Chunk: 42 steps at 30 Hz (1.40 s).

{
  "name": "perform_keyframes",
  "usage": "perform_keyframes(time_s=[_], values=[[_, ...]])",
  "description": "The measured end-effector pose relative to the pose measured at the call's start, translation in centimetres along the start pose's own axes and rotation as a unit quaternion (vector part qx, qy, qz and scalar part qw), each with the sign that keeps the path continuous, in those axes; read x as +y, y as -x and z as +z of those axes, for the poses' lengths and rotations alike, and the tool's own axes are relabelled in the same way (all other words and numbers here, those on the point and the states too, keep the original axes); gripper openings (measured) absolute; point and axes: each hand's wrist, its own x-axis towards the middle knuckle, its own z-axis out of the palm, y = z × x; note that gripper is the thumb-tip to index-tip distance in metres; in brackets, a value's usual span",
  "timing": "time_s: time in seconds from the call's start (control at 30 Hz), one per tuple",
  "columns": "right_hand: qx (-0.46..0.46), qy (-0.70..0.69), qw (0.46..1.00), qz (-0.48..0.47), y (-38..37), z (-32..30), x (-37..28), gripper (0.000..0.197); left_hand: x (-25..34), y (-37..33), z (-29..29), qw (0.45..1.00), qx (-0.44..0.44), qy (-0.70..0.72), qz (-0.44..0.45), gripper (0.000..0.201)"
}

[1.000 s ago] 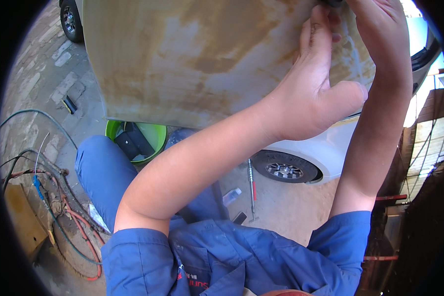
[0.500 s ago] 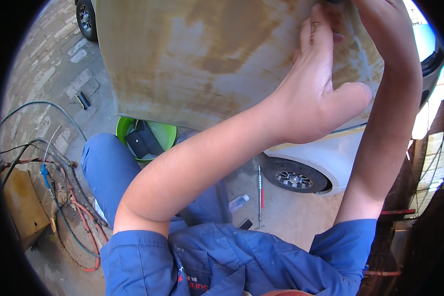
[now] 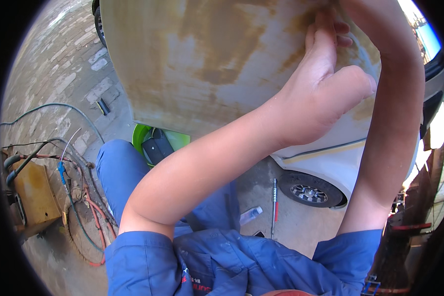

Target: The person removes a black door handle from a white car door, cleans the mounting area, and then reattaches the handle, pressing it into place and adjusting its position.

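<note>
The large rust-stained pale metal panel [image 3: 207,64] could be dropped if the flat-pressed, unclenched left hand [image 3: 320,93] slips (right hand's grip cannot be told).

Paved ground [image 3: 59,74] with hoses [image 3: 59,148], green tub [image 3: 143,135], long tool [image 3: 274,207], small bottle [image 3: 250,215].

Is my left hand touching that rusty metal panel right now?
Touching. The head view shows the left hand pressed flat against the rusty metal panel, fingers lying on its surface.
</note>
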Motion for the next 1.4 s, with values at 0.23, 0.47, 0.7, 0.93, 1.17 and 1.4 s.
perform_keyframes(time_s=[0.23,0.47,0.7,0.93,1.17,1.4], values=[[-0.031,-0.013,0.998,-0.059,-0.5,0.3,0.7,0.018,-1.0,0.5,1.1,0.989,0.081,-0.093,0.083,0.107],[0.022,0.012,0.995,-0.098,0.1,1.2,0.9,0.018,0.0,0.0,-0.8,0.997,0.041,-0.039,0.047,0.102],[0.010,0.023,0.998,-0.050,0.6,0.5,-0.3,0.017,1.1,-1.4,-1.6,0.997,0.007,0.072,-0.032,0.093],[0.041,0.023,0.996,-0.077,0.6,0.9,0.6,0.017,2.8,-0.2,-0.7,0.994,0.042,0.090,-0.038,0.078],[-0.026,-0.054,0.998,-0.020,-0.4,0.0,0.9,0.017,3.0,-0.7,-0.5,0.987,0.051,0.149,-0.023,0.066],[0.018,-0.011,0.998,-0.057,0.4,0.5,0.2,0.017,3.5,-1.7,0.6,0.933,0.083,0.350,0.001,0.055]])
